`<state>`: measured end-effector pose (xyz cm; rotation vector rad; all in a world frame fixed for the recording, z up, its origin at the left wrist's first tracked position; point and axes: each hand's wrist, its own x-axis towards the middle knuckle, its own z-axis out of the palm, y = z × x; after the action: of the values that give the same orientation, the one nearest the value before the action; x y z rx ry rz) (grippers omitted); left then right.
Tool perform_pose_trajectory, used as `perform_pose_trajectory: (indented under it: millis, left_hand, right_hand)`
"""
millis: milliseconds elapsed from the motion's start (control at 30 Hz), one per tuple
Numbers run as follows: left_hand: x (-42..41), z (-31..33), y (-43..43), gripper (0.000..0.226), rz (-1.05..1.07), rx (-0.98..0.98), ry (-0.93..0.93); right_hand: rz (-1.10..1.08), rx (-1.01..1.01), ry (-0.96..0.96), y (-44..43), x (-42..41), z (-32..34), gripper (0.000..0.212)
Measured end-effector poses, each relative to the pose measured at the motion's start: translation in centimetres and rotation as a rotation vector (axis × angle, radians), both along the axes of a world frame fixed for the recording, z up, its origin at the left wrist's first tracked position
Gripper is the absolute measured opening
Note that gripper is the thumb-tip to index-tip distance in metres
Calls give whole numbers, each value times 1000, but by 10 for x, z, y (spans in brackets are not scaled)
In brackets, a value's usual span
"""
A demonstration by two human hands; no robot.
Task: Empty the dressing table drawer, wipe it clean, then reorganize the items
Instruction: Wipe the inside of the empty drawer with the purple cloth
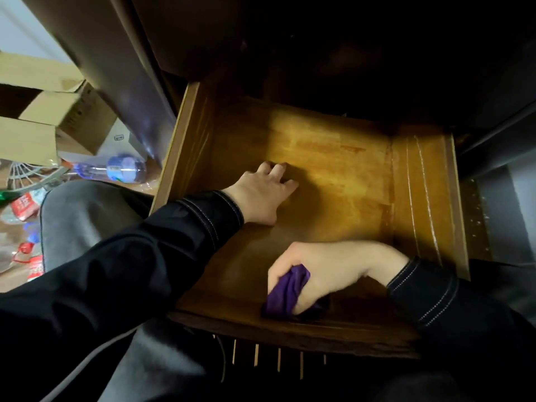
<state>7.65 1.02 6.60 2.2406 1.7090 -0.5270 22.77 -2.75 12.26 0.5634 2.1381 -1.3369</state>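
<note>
Currently 1 honey-brown wooden drawer (420, 198) sits pulled out toward the person, front panel nearest the camera, back end under the dark table top. Its depth axis runs near-to-far. Left hand (261, 195) reaches in from the left, palm down on the drawer floor about mid-way back, fingers loosely bent, holding nothing. Right hand (327, 271) comes in from the right, fingers curled tight round 1 crumpled purple cloth (285, 291) pressed on the drawer floor just behind the front panel. 1 clear plastic bottle (121, 169) lies on its side left of the drawer.
</note>
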Motion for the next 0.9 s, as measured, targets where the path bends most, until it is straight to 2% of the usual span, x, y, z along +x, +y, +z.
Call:
perform_pose_trajectory:
  millis: [433, 633, 800, 900]
  left_hand:
    - [-1, 3, 0, 92, 15, -26, -14]
    - [-2, 2, 1, 91, 11, -17, -8]
    - [-2, 1, 2, 91, 6, -14, -7]
    - [-3, -1, 2, 92, 5, -15, -2]
  right_hand:
    - [-17, -5, -47, -6, 3, 24, 37]
    - [10, 23, -27, -4, 0, 20, 26]
    - [2, 25, -15, 0, 1, 16, 33]
    - [6, 23, -36, 0, 4, 16, 27]
